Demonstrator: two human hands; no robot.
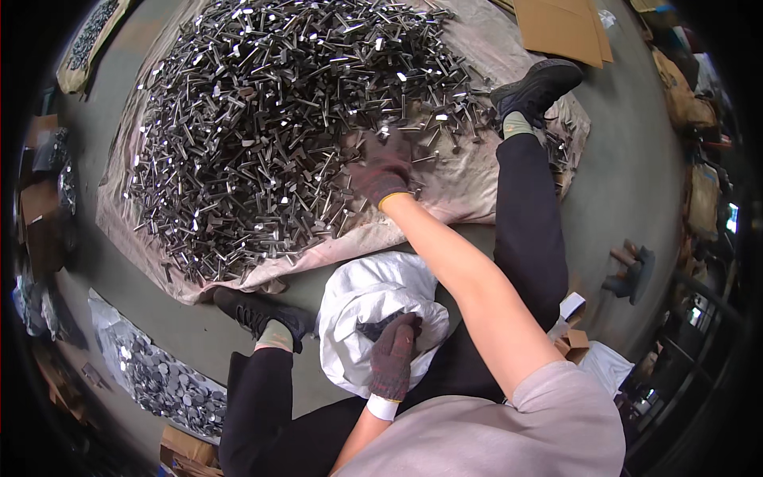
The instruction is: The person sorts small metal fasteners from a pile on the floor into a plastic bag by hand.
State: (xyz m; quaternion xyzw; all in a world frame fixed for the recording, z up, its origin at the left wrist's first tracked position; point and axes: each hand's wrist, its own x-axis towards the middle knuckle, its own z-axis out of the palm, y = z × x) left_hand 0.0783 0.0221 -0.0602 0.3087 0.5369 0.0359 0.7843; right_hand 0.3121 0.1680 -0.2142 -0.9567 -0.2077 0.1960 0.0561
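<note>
A large heap of metal bolts (262, 119) with flat, hammer-like heads lies on a pale, stained cloth (465, 179) on the floor. My right hand (383, 168), in a dark knitted glove with a yellow cuff edge, reaches down to the heap's near right side. Motion smears its fingers, so any bolts in them cannot be made out. Between my legs stands a white woven sack (350, 290), its mouth turned toward me. Closed at the sack's near rim is my gloved left hand (394, 358), fingers pressed together. Dark contents show partly inside the sack.
My black shoes (534, 89) flank the work, one on the cloth. Flat round metal pieces (171, 381) lie on plastic sheeting at the lower left. Cardboard (560, 30) is at the upper right. Small open boxes (572, 343) and a grey object (632, 274) sit on the right.
</note>
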